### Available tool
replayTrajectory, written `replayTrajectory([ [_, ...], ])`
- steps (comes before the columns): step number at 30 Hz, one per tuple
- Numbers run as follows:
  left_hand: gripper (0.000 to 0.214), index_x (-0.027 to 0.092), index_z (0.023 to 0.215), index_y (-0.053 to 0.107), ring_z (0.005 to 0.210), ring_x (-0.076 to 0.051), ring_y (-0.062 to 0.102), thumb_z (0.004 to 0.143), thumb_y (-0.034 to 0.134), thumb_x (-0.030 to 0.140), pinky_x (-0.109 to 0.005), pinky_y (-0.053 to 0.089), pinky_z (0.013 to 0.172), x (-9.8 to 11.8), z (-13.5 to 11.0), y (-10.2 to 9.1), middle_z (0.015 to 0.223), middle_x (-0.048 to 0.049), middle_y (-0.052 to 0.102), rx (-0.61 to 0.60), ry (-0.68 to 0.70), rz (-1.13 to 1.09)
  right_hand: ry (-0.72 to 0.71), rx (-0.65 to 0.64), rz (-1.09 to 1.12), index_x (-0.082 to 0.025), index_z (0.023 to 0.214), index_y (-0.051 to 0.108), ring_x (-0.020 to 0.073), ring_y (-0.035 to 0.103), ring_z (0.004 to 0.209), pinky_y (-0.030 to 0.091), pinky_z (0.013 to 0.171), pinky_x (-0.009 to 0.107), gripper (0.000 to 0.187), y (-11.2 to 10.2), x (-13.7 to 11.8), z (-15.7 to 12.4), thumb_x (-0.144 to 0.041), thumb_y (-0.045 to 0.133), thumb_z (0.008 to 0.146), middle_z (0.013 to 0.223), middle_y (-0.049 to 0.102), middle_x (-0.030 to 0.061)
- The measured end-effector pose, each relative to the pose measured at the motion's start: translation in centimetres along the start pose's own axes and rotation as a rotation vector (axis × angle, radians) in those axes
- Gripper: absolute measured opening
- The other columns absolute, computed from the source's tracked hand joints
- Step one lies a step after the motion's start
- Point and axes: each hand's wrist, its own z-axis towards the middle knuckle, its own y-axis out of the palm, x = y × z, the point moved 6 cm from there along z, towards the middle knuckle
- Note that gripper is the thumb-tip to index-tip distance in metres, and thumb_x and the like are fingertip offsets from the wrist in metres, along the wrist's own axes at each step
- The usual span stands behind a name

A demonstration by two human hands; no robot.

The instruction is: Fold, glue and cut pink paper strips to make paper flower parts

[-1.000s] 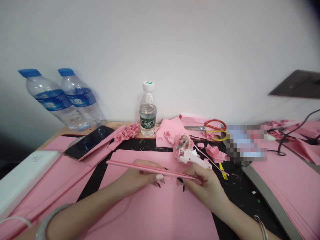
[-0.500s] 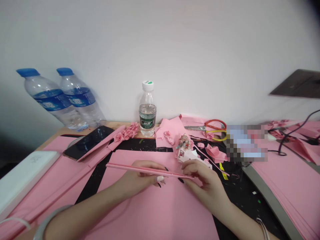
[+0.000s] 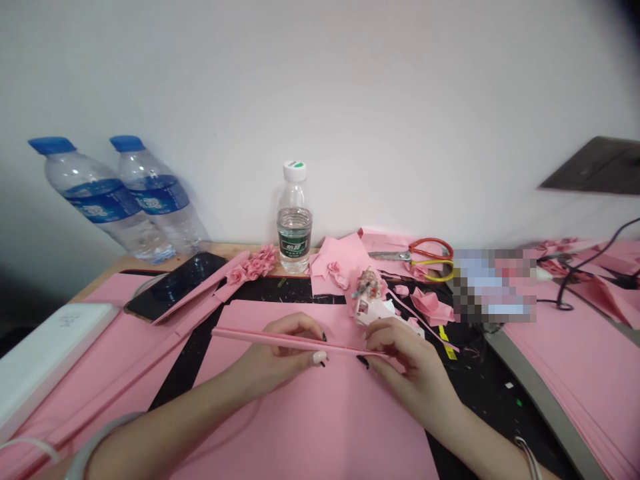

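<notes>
Both hands hold a long, narrow folded strip of pink paper (image 3: 250, 336) level above a large pink sheet (image 3: 310, 427). My left hand (image 3: 280, 357) pinches the strip near its middle, thumb underneath. My right hand (image 3: 407, 363) pinches its right end with fingers curled over it. Just behind my right hand lies a white glue gun (image 3: 374, 308) with bits of pink paper stuck at its tip.
Two big blue-capped water bottles (image 3: 125, 197) lean at the back left, a small bottle (image 3: 295, 220) stands mid-back. A black phone (image 3: 173, 285), paper roses (image 3: 255, 263), red and yellow scissors (image 3: 425, 257), a white box (image 3: 45, 353), black cables (image 3: 575, 280) and stacked pink sheets (image 3: 590, 373) surround the black mat.
My right hand has slid a little left and up along the strip, its fingers curling more over the end. The strip stays almost level; the left hand barely shifted.
</notes>
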Motion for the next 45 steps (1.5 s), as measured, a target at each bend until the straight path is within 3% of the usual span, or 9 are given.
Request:
replayTrajectory([
  [10,0.019,0.017,0.085,0.058,0.076,-0.013,0.060,0.083,0.072,0.028,-0.024,0.047,0.067,0.3,0.0,0.2,0.088,-0.0014,0.061,-0.050,0.057,0.020,0.019,-0.029,-0.005,-0.022,0.085,0.058,0.0167,0.058,0.078,0.047,0.067,0.028,0.013,0.1,0.1,-0.1,-0.009,0.058,0.087,0.086,0.060,0.0037],
  [33,0.020,0.018,0.088,0.055,0.078,-0.013,0.054,0.085,0.070,0.031,-0.025,0.045,0.068,0.0,-0.2,0.3,0.094,-0.0025,0.057,-0.088,0.037,0.065,0.025,-0.061,-0.020,-0.022,0.083,0.057,0.0175,0.060,0.079,0.049,0.068,0.028,0.014,0.2,-0.3,0.3,-0.009,0.054,0.086,0.086,0.061,0.0045],
  [45,0.015,0.018,0.088,0.055,0.070,-0.011,0.047,0.088,0.065,0.029,-0.022,0.036,0.060,1.0,-0.4,1.0,0.089,-0.0011,0.057,-0.171,0.012,0.135,0.000,-0.199,0.049,-0.022,0.092,0.056,0.0163,0.056,0.082,0.047,0.070,0.028,0.013,1.2,-1.0,0.1,-0.010,0.052,0.092,0.091,0.059,0.0040],
])
